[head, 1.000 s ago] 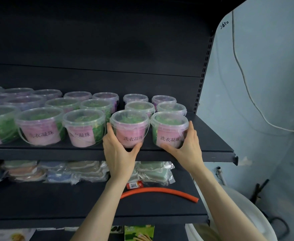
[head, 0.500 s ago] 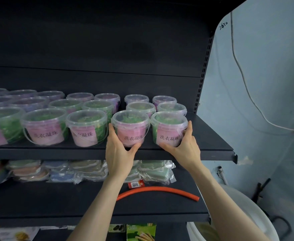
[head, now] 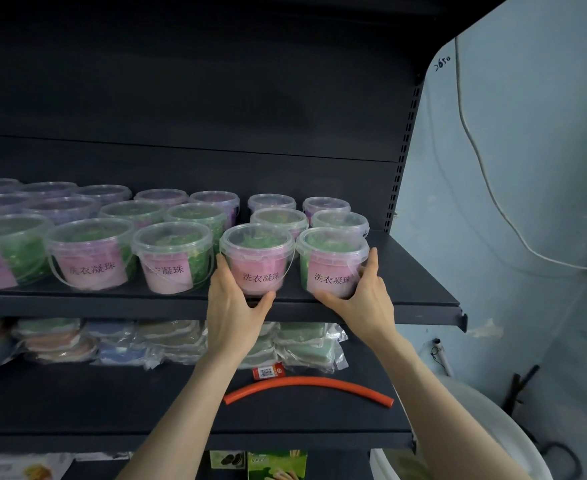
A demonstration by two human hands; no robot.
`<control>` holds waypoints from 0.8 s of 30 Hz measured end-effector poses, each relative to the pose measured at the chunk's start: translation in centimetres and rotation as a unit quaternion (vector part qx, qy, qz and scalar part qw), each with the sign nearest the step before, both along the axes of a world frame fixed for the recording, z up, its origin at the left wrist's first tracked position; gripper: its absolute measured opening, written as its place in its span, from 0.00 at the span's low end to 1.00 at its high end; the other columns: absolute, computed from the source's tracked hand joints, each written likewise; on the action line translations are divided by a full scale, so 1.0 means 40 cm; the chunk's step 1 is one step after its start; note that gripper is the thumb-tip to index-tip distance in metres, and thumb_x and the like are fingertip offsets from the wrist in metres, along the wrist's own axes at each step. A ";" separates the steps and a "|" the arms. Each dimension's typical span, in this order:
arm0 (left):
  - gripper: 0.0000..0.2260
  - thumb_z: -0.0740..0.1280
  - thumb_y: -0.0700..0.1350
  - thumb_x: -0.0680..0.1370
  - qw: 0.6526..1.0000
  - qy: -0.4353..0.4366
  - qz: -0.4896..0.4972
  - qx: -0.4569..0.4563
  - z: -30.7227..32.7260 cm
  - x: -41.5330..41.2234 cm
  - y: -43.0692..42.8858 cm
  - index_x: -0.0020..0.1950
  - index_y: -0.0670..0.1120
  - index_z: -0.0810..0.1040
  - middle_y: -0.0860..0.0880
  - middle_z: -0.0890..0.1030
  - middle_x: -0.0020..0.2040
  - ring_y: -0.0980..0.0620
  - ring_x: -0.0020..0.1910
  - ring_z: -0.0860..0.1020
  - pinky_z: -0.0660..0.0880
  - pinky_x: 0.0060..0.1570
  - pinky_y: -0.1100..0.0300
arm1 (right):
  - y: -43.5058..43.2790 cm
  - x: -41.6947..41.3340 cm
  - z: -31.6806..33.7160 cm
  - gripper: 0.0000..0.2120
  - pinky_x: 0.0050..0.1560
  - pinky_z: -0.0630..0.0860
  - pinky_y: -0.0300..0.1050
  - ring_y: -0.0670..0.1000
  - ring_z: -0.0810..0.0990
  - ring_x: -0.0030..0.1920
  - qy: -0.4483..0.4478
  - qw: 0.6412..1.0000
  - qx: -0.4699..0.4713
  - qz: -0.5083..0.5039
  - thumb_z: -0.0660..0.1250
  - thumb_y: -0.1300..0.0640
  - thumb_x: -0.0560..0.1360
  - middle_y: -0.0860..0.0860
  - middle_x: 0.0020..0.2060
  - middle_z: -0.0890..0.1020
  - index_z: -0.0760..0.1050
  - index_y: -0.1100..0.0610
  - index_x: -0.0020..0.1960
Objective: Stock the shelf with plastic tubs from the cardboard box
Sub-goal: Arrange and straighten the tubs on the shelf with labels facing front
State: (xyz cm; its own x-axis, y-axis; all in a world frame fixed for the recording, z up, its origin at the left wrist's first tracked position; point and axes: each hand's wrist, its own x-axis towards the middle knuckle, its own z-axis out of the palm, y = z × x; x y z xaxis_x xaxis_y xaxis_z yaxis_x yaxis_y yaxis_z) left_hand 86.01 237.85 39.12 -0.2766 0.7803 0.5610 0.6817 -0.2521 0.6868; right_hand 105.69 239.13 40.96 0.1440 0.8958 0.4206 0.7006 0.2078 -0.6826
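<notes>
Several clear plastic tubs with pink labels and green contents stand in rows on the dark shelf. My left hand grips the second tub from the right in the front row, thumb under its right side and fingers on its left. My right hand grips the rightmost front tub, fingers up its right side, thumb along its base. Both tubs rest upright on the shelf near its front edge. The cardboard box is out of sight.
Below, a second shelf holds several plastic-wrapped packs, a small red packet and an orange tube. A pale wall with a hanging cable is on the right. A white round container sits at the lower right.
Both hands keep hold of the same two front tubs. The tubs look shifted slightly back on the shelf; the view has tilted a little.
</notes>
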 end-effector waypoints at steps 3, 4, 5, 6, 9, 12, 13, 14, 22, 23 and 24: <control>0.40 0.72 0.49 0.72 0.999 0.041 0.013 -0.013 -0.016 0.002 -0.035 0.75 0.38 0.54 0.39 0.62 0.73 0.44 0.72 0.61 0.63 0.67 0.51 | -0.016 0.010 0.000 0.54 0.58 0.72 0.49 0.53 0.68 0.65 -0.011 1.000 -0.010 0.013 0.73 0.41 0.65 0.49 0.64 0.72 0.41 0.55 0.76; 0.38 0.71 0.49 0.72 0.998 0.059 0.018 -0.018 -0.024 0.002 -0.049 0.74 0.37 0.55 0.39 0.62 0.73 0.43 0.72 0.61 0.63 0.67 0.51 | -0.023 0.014 -0.001 0.49 0.57 0.72 0.49 0.53 0.68 0.64 -0.022 1.000 -0.010 0.013 0.72 0.43 0.67 0.49 0.63 0.72 0.46 0.55 0.76; 0.36 0.70 0.49 0.73 0.997 0.073 0.020 -0.025 -0.033 0.000 -0.063 0.74 0.37 0.57 0.39 0.62 0.73 0.43 0.72 0.62 0.63 0.67 0.51 | -0.031 0.019 -0.003 0.41 0.55 0.72 0.48 0.53 0.69 0.63 -0.038 0.999 -0.012 0.012 0.71 0.45 0.69 0.50 0.62 0.73 0.53 0.56 0.73; 0.33 0.70 0.49 0.74 0.995 0.086 0.020 -0.034 -0.040 -0.003 -0.078 0.73 0.38 0.61 0.40 0.62 0.73 0.44 0.71 0.63 0.64 0.66 0.51 | -0.040 0.024 -0.005 0.34 0.53 0.72 0.47 0.53 0.70 0.62 -0.061 0.998 -0.015 0.009 0.70 0.47 0.71 0.50 0.60 0.73 0.59 0.55 0.70; 0.20 0.68 0.50 0.75 0.990 0.133 0.020 -0.041 -0.043 -0.016 -0.110 0.62 0.40 0.75 0.44 0.70 0.69 0.45 0.66 0.70 0.72 0.58 0.51 | -0.072 0.044 0.001 0.22 0.46 0.70 0.46 0.53 0.74 0.56 -0.141 0.989 -0.017 -0.025 0.66 0.49 0.74 0.50 0.57 0.75 0.67 0.54 0.65; 0.09 0.69 0.48 0.74 0.987 0.160 0.008 0.009 0.008 -0.027 -0.130 0.46 0.43 0.82 0.49 0.82 0.45 0.49 0.43 0.80 0.76 0.37 0.57 | -0.095 0.064 0.043 0.13 0.45 0.75 0.48 0.55 0.78 0.49 -0.125 0.991 0.015 -0.040 0.65 0.50 0.75 0.51 0.51 0.79 0.75 0.56 0.55; 0.07 0.70 0.47 0.74 0.985 0.169 0.000 0.030 0.034 -0.029 -0.133 0.43 0.44 0.82 0.51 0.81 0.39 0.52 0.36 0.80 0.74 0.32 0.59 | -0.099 0.068 0.063 0.12 0.46 0.76 0.50 0.55 0.79 0.48 -0.118 0.992 0.026 -0.031 0.65 0.50 0.75 0.51 0.50 0.79 0.77 0.57 0.52; 0.06 0.70 0.47 0.74 0.982 0.179 -0.005 0.055 0.062 -0.030 -0.133 0.41 0.45 0.82 0.52 0.81 0.36 0.54 0.31 0.78 0.72 0.29 0.61 | -0.099 0.069 0.085 0.12 0.48 0.77 0.51 0.55 0.79 0.47 -0.114 0.993 0.039 -0.017 0.65 0.50 0.75 0.51 0.49 0.79 0.78 0.57 0.52; 0.07 0.68 0.48 0.75 0.968 0.195 -0.032 0.153 0.288 -0.030 0.004 0.42 0.45 0.80 0.52 0.79 0.37 0.52 0.33 0.77 0.73 0.31 0.59 | 0.012 0.040 0.258 0.11 0.48 0.76 0.50 0.52 0.79 0.45 -0.137 0.981 0.131 0.043 0.65 0.51 0.75 0.51 0.50 0.80 0.80 0.57 0.51; 0.08 0.67 0.49 0.75 0.972 0.189 -0.040 0.135 0.305 -0.031 0.041 0.43 0.45 0.80 0.51 0.80 0.39 0.52 0.36 0.78 0.75 0.34 0.57 | 0.040 0.038 0.271 0.11 0.49 0.76 0.50 0.52 0.78 0.46 -0.146 0.980 0.125 0.042 0.65 0.51 0.75 0.52 0.50 0.79 0.80 0.56 0.51; 0.09 0.67 0.50 0.75 0.976 0.181 -0.053 0.113 0.320 -0.034 0.080 0.45 0.46 0.80 0.51 0.81 0.41 0.51 0.40 0.79 0.76 0.38 0.55 | 0.070 0.037 0.284 0.12 0.50 0.76 0.51 0.52 0.78 0.47 -0.153 0.980 0.117 0.040 0.65 0.50 0.75 0.52 0.50 0.79 0.79 0.56 0.52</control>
